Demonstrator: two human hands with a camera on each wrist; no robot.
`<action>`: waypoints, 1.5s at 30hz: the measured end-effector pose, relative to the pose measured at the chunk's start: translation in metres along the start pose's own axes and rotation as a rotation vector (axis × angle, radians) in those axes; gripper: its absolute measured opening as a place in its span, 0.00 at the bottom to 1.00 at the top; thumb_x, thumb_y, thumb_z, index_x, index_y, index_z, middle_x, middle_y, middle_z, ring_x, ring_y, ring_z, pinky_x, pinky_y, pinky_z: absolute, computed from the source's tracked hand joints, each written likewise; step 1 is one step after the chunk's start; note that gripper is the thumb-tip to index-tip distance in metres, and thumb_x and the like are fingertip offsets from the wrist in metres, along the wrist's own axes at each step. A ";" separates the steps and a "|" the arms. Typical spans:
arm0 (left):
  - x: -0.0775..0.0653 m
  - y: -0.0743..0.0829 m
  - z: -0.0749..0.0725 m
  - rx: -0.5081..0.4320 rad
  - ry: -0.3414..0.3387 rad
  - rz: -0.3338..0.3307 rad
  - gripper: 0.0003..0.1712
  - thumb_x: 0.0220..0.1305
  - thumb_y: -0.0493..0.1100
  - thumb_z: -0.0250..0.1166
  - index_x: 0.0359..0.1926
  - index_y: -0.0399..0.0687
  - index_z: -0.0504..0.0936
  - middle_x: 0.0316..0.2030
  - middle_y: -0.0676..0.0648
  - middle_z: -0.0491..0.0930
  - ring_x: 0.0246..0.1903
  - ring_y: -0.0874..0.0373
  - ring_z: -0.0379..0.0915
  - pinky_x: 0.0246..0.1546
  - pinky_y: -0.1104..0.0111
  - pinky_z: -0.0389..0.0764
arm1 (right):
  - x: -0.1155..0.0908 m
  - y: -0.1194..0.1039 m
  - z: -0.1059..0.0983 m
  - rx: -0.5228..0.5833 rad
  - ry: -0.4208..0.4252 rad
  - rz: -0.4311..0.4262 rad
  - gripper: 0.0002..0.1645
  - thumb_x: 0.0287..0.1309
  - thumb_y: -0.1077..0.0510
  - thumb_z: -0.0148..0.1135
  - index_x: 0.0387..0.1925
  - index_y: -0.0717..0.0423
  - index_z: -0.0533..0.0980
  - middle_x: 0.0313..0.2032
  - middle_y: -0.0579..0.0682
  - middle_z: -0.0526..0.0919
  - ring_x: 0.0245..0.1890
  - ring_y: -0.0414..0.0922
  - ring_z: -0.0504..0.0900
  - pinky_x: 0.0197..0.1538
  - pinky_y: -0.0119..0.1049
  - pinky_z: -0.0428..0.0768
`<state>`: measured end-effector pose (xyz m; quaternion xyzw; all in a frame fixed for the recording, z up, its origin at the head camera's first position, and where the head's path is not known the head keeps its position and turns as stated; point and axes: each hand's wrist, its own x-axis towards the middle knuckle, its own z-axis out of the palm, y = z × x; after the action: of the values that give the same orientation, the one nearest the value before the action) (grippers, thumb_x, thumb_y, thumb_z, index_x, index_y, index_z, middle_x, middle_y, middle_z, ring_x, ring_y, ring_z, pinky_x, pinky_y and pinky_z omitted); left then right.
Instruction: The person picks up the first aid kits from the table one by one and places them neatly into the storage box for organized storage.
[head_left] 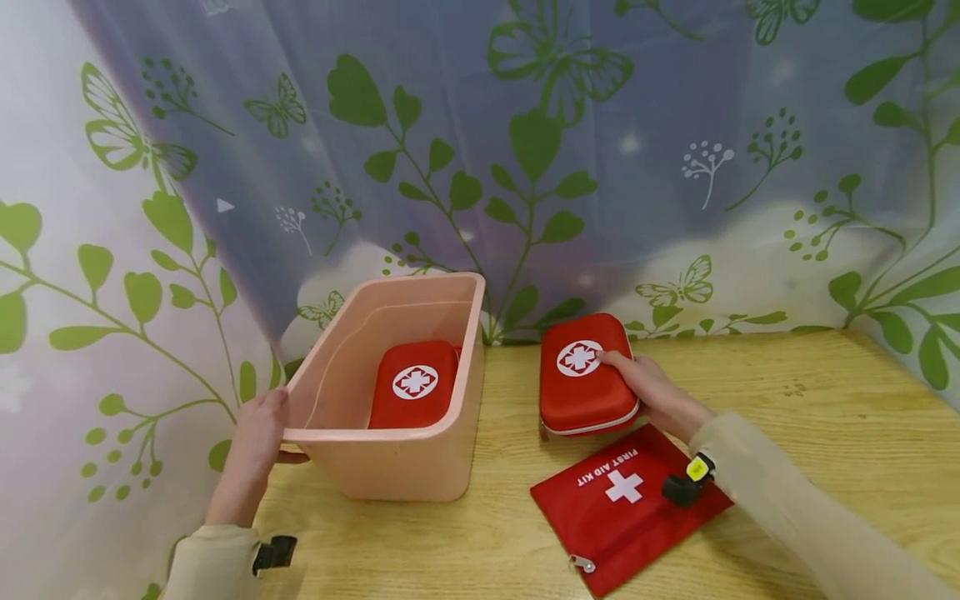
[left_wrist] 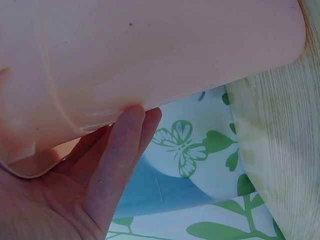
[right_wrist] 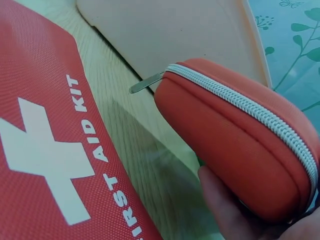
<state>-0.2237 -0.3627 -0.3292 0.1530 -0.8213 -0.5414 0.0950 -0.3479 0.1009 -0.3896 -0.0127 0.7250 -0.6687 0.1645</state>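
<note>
Wood tbl (head_left: 817, 400) w/ btfly-print backdrop (head_left: 652, 192)

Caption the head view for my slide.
Left grip on a pink plastic tub, right grip on a rectangular red case near a flat red pouch.

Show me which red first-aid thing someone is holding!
The boxy red case in the right hand; its lookalike sits inside the pink bin, and the flat pouch lies on the table.

I read "FIRST AID KIT" beside a white cross (head_left: 624, 486) on the pouch (head_left: 611, 521); both red cases (head_left: 588, 387) (head_left: 412, 408) bear circled crosses.
</note>
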 end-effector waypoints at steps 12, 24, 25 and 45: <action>0.001 -0.001 0.001 0.014 -0.001 0.013 0.36 0.76 0.53 0.35 0.65 0.23 0.63 0.53 0.22 0.68 0.33 0.53 0.78 0.23 0.53 0.86 | -0.013 -0.015 -0.004 0.053 0.004 0.006 0.42 0.67 0.37 0.52 0.67 0.64 0.60 0.35 0.43 0.83 0.32 0.39 0.84 0.38 0.31 0.83; 0.002 -0.001 0.000 0.020 0.004 0.015 0.35 0.77 0.51 0.35 0.65 0.23 0.62 0.53 0.22 0.68 0.34 0.52 0.78 0.23 0.53 0.86 | -0.026 -0.035 0.003 0.117 -0.019 -0.058 0.38 0.67 0.38 0.55 0.62 0.64 0.63 0.34 0.43 0.85 0.30 0.38 0.84 0.36 0.29 0.83; 0.002 -0.001 0.000 0.016 0.004 0.015 0.35 0.77 0.51 0.35 0.65 0.22 0.62 0.53 0.22 0.68 0.34 0.52 0.78 0.23 0.53 0.86 | -0.026 -0.037 0.003 0.122 -0.021 -0.064 0.38 0.67 0.38 0.55 0.62 0.64 0.63 0.34 0.43 0.85 0.31 0.38 0.85 0.36 0.29 0.83; 0.001 -0.002 0.001 0.000 -0.011 0.011 0.37 0.76 0.54 0.35 0.65 0.23 0.62 0.53 0.22 0.69 0.32 0.56 0.78 0.24 0.54 0.86 | -0.041 -0.062 0.009 0.223 -0.020 -0.115 0.41 0.68 0.39 0.54 0.70 0.61 0.58 0.39 0.42 0.83 0.33 0.38 0.84 0.39 0.29 0.84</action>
<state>-0.2247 -0.3633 -0.3314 0.1457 -0.8227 -0.5415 0.0933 -0.3196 0.0959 -0.3204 -0.0423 0.6425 -0.7534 0.1336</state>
